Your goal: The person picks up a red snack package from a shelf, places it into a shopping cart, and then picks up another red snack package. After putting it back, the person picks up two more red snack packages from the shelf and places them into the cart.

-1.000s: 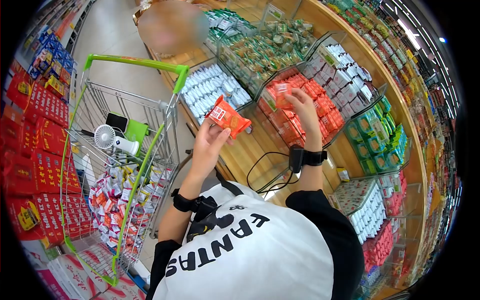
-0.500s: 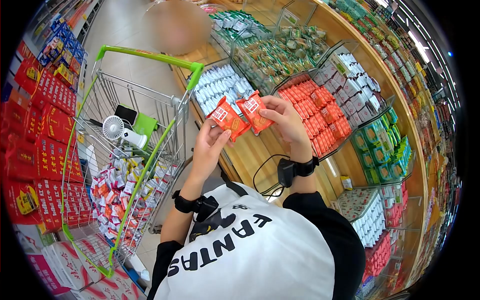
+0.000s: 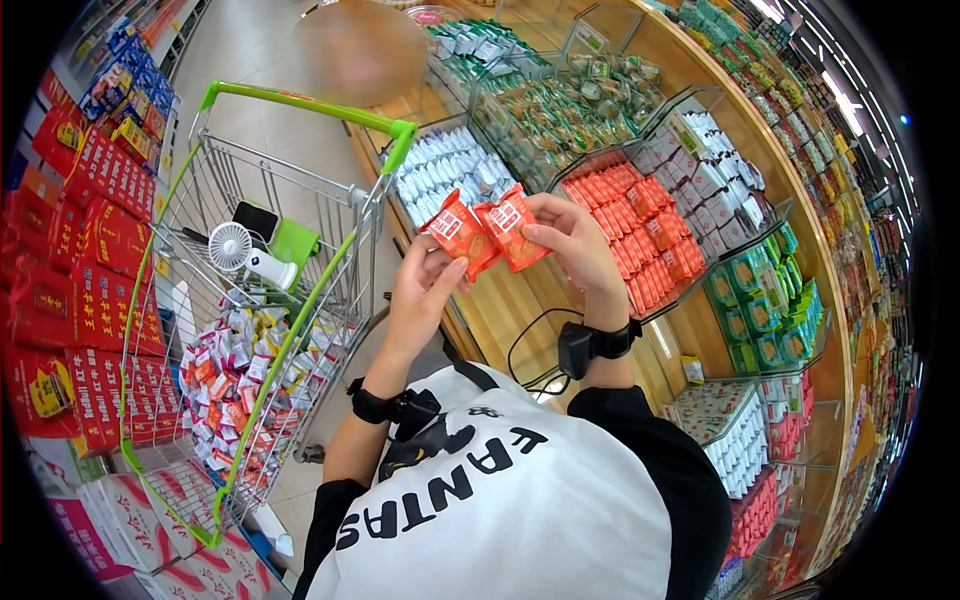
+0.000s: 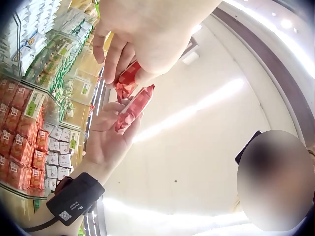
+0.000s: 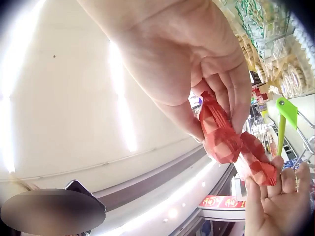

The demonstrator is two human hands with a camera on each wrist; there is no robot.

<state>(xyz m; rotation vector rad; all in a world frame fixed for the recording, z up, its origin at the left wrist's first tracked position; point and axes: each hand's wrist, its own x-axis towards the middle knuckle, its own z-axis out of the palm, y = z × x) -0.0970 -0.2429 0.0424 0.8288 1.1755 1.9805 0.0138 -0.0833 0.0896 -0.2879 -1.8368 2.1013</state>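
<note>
In the head view, my left hand point(image 3: 422, 295) pinches a red-orange snack packet point(image 3: 455, 232) with white lettering between thumb and fingers. Beside it, my right hand point(image 3: 577, 243) grips a second red-orange snack packet point(image 3: 511, 232) of the same look by its right end. The two packets are side by side, their edges overlapping in this view, above the wooden shelf front. From the left wrist, my left thumb lies over its packet point(image 4: 129, 78), and the other packet point(image 4: 136, 108) rests against my right fingers. The right wrist view shows crinkled packet ends.
Right of my hands is a clear-walled bin of similar red packets point(image 3: 640, 225); white packets point(image 3: 440, 170) fill a bin behind. A green-handled shopping cart point(image 3: 300, 100) stands at left, holding many small wrapped snacks point(image 3: 240, 390) and a white handheld fan point(image 3: 231, 246). Red boxes point(image 3: 110, 310) line the far left.
My right hand has come left from over the red-packet bin with a packet and brought it beside the one in my left hand. The left hand keeps its packet.
</note>
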